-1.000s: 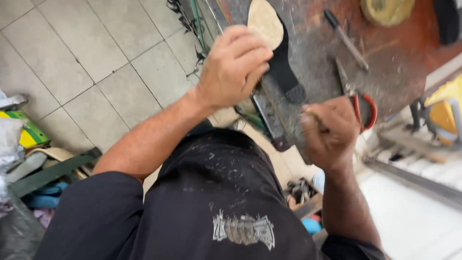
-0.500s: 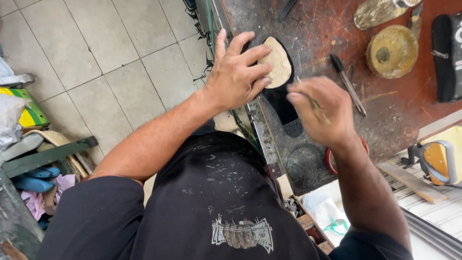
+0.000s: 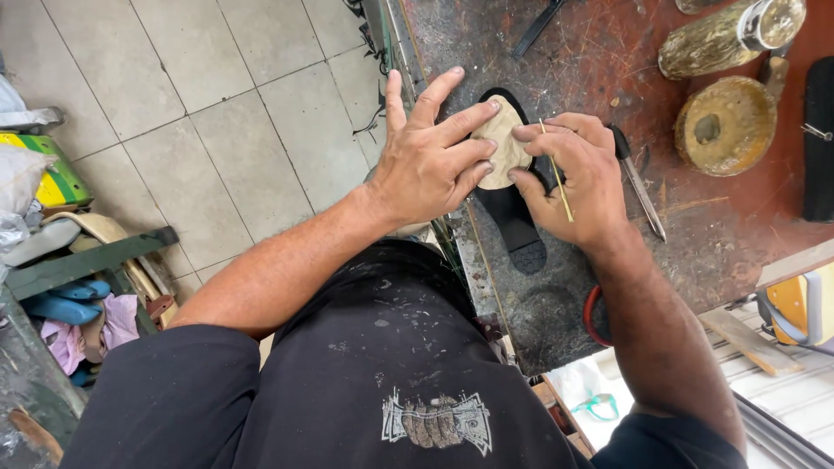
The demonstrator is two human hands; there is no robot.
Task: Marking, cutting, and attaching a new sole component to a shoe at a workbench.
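A black shoe sole [image 3: 514, 221] is laid flat on the stained, dark surface [image 3: 608, 78], close to its left edge, with the heel end turned toward the person. A tan insole piece [image 3: 501, 143] is placed over the front half of the sole and is pressed down from both sides.

The left hand [image 3: 426, 161] is spread flat, its grip wide: the fingertips are rested on the left part of the tan piece, while the thumb is stretched out over the surface's metal edge. The right hand [image 3: 578, 174] is set against the right side of the same piece, the fingertips touching its edge. A thin yellowish stick [image 3: 556, 171] is held across this hand, apparently between the thumb and the fingers; how it is pinched is hidden by the hand, so the grip is narrow and closed on the stick as far as can be seen.

Just beside the right hand a slim tool with a dark handle [image 3: 638, 184] is laid on the surface. Farther right, a round, glue-crusted tin [image 3: 725, 126] is seen, and above it a crusted bottle lying on its side [image 3: 721, 36]. The tiled floor [image 3: 217, 113] is seen to the left.
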